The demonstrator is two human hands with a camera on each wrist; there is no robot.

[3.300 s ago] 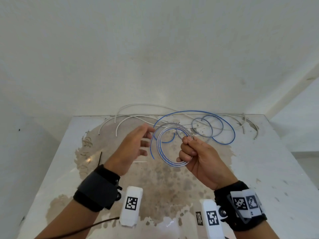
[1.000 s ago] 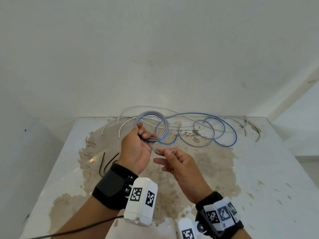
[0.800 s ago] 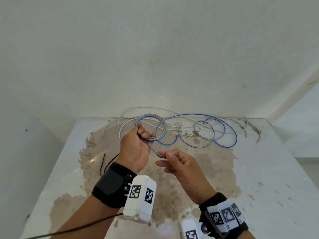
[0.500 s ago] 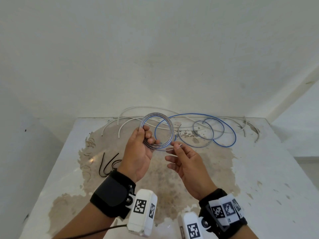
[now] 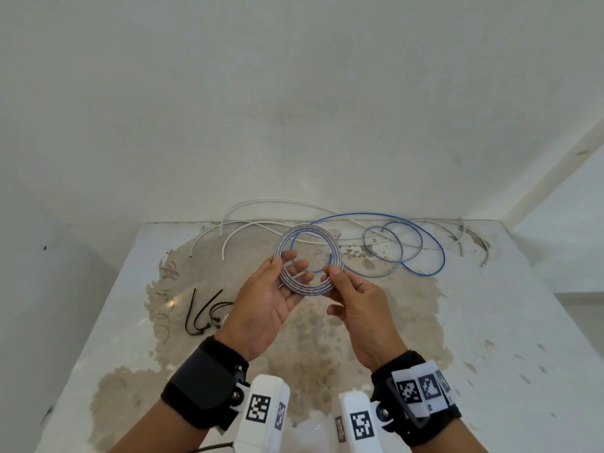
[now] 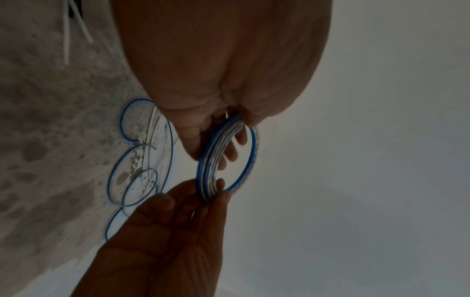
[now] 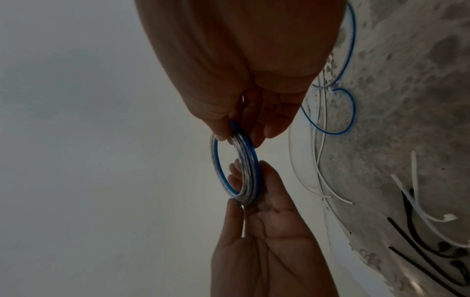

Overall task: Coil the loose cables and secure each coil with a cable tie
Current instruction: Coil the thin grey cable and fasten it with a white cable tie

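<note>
A small coil of clear-and-blue cable (image 5: pixel 336 253) is held up above the table, its ring facing me. My left hand (image 5: pixel 286 261) holds its lower left side, thumb on the front and fingers behind. My right hand (image 5: pixel 333 271) pinches its right side between thumb and fingertips. In the left wrist view the coil (image 6: pixel 207 166) runs from the left hand (image 6: pixel 229 124) down to the right hand (image 6: pixel 213 193). The right wrist view shows the coil (image 7: pixel 251 168) between the right hand (image 7: pixel 236 132) and the left hand (image 7: pixel 241 201).
A loose blue cable (image 5: pixel 425 253) lies in loops at the table's back right. White cables (image 5: pixel 261 204) trail along the back edge. Black cable ties (image 5: pixel 199 312) lie to the left of my left hand, with white ties (image 7: pixel 419 211) beside them. The stained table (image 5: pixel 490 322) meets a wall behind.
My right hand let the stretched cable end go back to the coil and rose to pinch the coil's right side. The left hand turned the coil to face me.
</note>
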